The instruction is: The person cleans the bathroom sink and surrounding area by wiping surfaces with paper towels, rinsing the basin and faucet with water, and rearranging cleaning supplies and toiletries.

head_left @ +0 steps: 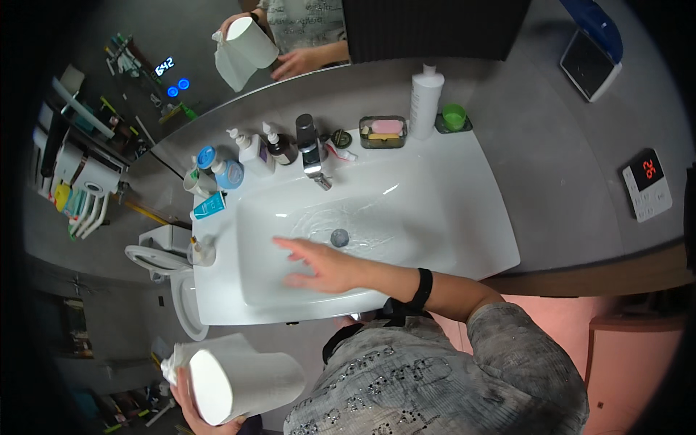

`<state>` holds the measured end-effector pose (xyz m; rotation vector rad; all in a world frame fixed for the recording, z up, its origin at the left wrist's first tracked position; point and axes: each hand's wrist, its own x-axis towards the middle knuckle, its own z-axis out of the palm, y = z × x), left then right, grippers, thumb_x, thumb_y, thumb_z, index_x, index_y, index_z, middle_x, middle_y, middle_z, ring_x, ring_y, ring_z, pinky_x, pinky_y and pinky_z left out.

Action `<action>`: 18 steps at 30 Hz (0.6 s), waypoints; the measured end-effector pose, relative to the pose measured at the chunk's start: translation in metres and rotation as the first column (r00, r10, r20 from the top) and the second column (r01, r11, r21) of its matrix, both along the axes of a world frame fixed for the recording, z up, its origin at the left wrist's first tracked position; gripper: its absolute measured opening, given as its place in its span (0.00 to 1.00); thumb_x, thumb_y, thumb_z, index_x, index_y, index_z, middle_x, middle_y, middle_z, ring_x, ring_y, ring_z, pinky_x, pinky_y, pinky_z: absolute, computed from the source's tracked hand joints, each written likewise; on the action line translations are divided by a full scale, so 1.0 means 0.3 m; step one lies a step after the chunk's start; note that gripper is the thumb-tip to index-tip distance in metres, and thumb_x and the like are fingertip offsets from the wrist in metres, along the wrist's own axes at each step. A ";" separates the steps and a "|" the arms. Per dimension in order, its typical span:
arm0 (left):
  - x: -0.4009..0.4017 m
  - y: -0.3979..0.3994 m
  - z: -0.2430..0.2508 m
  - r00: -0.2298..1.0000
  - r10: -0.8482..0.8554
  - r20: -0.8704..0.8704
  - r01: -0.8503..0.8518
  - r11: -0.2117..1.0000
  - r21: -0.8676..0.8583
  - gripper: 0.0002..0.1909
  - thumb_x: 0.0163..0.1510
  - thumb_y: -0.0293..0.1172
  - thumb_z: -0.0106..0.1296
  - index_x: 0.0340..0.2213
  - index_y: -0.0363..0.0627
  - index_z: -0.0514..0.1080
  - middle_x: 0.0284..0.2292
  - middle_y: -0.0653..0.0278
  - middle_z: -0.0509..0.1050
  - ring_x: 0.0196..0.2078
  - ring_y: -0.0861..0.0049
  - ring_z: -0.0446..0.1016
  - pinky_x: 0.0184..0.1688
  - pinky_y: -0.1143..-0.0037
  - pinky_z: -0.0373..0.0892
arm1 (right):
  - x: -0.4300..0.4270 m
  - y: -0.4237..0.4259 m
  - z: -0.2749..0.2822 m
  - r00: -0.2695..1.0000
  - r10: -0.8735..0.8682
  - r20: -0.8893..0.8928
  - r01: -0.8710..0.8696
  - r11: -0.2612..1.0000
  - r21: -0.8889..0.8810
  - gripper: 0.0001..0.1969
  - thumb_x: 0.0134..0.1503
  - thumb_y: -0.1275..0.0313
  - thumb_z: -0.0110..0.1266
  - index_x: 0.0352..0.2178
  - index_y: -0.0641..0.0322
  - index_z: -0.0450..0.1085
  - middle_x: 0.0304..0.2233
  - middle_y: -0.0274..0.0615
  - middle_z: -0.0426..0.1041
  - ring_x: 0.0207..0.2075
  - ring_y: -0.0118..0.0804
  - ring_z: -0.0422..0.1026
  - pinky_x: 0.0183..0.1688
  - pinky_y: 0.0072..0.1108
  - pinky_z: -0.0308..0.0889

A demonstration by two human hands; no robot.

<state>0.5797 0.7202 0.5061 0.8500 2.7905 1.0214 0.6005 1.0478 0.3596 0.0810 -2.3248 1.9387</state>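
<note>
My left hand [186,401] grips a white cylinder [261,378], a roll or a container, at the lower left beside the basin. Thin translucent white film [217,348] hangs about it, bunched at one end. Over the front of the white washbasin [489,234] is my right hand [331,269], empty, fingers spread and slightly blurred. Beyond it lies the round drain stopper [340,237], with shallow rippled water around it. The chrome and black faucet [311,149] stands at the back rim. A mirror [206,32] reflects both hands and the cylinder.
Pump bottles [255,152], a blue tube [209,205] and a glass jar [203,253] line the left rim. A soap dish [382,142], a tall white bottle [426,106] and a green cup [454,116] stand behind. A toilet [187,302] is left; a digital display [647,185] sits right.
</note>
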 end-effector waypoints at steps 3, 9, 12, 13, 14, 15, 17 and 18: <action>-0.050 0.117 -0.014 0.960 -0.204 0.193 0.113 0.910 0.400 0.59 0.16 0.50 0.68 0.52 0.33 0.59 0.49 0.51 0.57 0.53 0.59 0.62 0.53 0.66 0.60 | -0.028 -0.093 0.093 0.984 0.157 -0.089 -0.168 0.976 -0.137 0.37 0.53 0.58 0.52 0.58 0.60 0.44 0.55 0.56 0.55 0.53 0.48 0.61 0.52 0.29 0.59; -0.171 0.312 -0.014 0.747 -0.654 0.120 0.617 0.749 0.239 0.60 0.16 0.48 0.70 0.51 0.29 0.59 0.46 0.48 0.65 0.50 0.61 0.64 0.51 0.73 0.59 | -0.032 -0.137 0.166 0.933 0.231 -0.276 -0.336 0.832 -0.442 0.18 0.58 0.65 0.47 0.46 0.65 0.63 0.37 0.37 0.69 0.38 0.23 0.66 0.40 0.18 0.63; -0.210 0.324 -0.059 0.709 -0.687 0.160 0.639 0.721 0.268 0.62 0.15 0.49 0.70 0.53 0.31 0.58 0.49 0.46 0.61 0.54 0.61 0.59 0.53 0.72 0.56 | -0.017 -0.126 0.115 0.970 -0.055 -0.237 -0.079 0.850 -0.521 0.12 0.58 0.68 0.47 0.39 0.66 0.68 0.29 0.31 0.71 0.31 0.18 0.65 0.34 0.14 0.63; -0.223 0.326 -0.055 0.681 -0.721 0.128 0.696 0.691 0.192 0.62 0.15 0.49 0.70 0.53 0.31 0.57 0.51 0.45 0.58 0.56 0.61 0.56 0.54 0.71 0.56 | -0.011 -0.125 0.109 0.958 -0.224 -0.180 0.093 0.836 -0.541 0.10 0.58 0.69 0.48 0.36 0.66 0.69 0.26 0.30 0.71 0.28 0.17 0.65 0.32 0.12 0.63; -0.217 0.341 -0.060 0.666 -0.726 0.174 0.668 0.683 0.295 0.63 0.14 0.49 0.70 0.54 0.33 0.57 0.54 0.45 0.52 0.58 0.60 0.53 0.55 0.70 0.53 | 0.004 -0.119 0.105 0.958 -0.222 -0.184 0.089 0.835 -0.542 0.10 0.58 0.69 0.48 0.36 0.66 0.69 0.26 0.30 0.71 0.28 0.17 0.65 0.32 0.12 0.63; -0.228 0.346 -0.057 0.666 -0.727 0.169 0.671 0.682 0.290 0.63 0.14 0.49 0.70 0.54 0.33 0.57 0.54 0.45 0.52 0.58 0.60 0.53 0.55 0.70 0.53 | 0.025 -0.104 0.114 0.958 -0.262 -0.119 0.159 0.825 -0.542 0.10 0.58 0.69 0.47 0.37 0.66 0.68 0.26 0.30 0.70 0.25 0.18 0.66 0.27 0.13 0.64; -0.252 0.345 -0.058 0.641 -0.753 0.149 0.695 0.651 0.304 0.63 0.14 0.50 0.70 0.54 0.34 0.57 0.54 0.45 0.51 0.58 0.60 0.52 0.55 0.69 0.53 | 0.048 -0.098 0.124 0.949 -0.309 -0.061 0.229 0.811 -0.539 0.11 0.59 0.69 0.46 0.38 0.66 0.67 0.26 0.31 0.69 0.21 0.20 0.67 0.22 0.14 0.64; -0.265 0.351 -0.067 0.631 -0.766 0.121 0.711 0.634 0.306 0.63 0.13 0.52 0.70 0.53 0.34 0.58 0.54 0.46 0.52 0.58 0.60 0.52 0.55 0.69 0.53 | 0.059 -0.092 0.130 0.921 -0.389 0.006 0.311 0.726 -0.614 0.11 0.59 0.69 0.46 0.38 0.65 0.67 0.25 0.30 0.70 0.23 0.18 0.66 0.24 0.14 0.64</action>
